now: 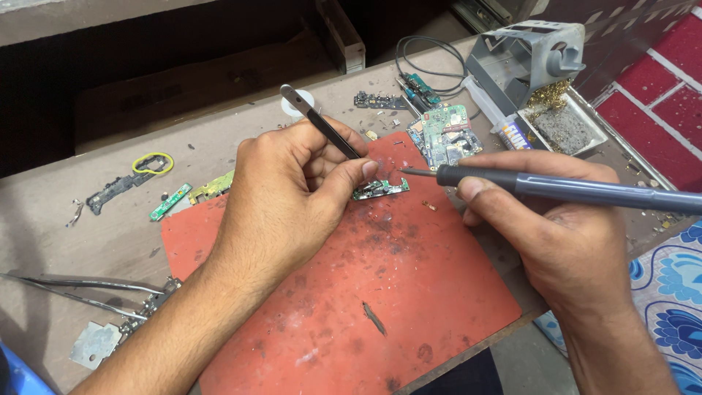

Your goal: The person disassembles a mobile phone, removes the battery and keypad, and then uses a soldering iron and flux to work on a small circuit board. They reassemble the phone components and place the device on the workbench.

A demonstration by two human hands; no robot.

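left hand (292,190) pinching steel tweezers (322,124), small green board (379,189); right hand (563,234) gripping soldering iron (570,190)

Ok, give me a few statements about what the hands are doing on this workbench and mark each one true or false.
1. The left hand holds tweezers on a small green circuit board. True.
2. The right hand holds a screwdriver. False: it holds a soldering iron, tip pointed at the board.
3. The small board lies on a red mat. True.
4. The yellow rubber band lies on the mat. False: it lies on the bare bench, left of it.
5. The soldering stand is beside the left hand. False: it stands at the far right.
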